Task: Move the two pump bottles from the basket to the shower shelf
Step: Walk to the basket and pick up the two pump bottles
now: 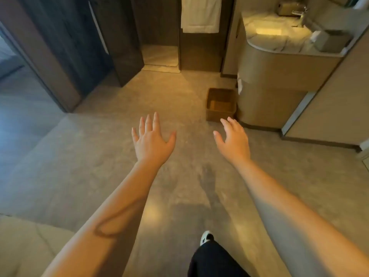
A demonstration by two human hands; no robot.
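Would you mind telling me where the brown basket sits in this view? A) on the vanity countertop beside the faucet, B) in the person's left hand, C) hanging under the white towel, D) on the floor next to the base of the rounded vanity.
D: the basket stands on the floor against the foot of the rounded vanity, beyond both open, empty hands, left hand and right hand.

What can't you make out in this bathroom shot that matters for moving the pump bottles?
- Pump bottles: none seen in the head view; the basket on the floor shows a bare bottom, but its near wall hides part of the inside.
- Shower shelf: not visible; the dark doorway beside the towel shows no shelf.
- Vanity top: items blurred, unidentifiable.
- Left hand and right hand: open, holding nothing.
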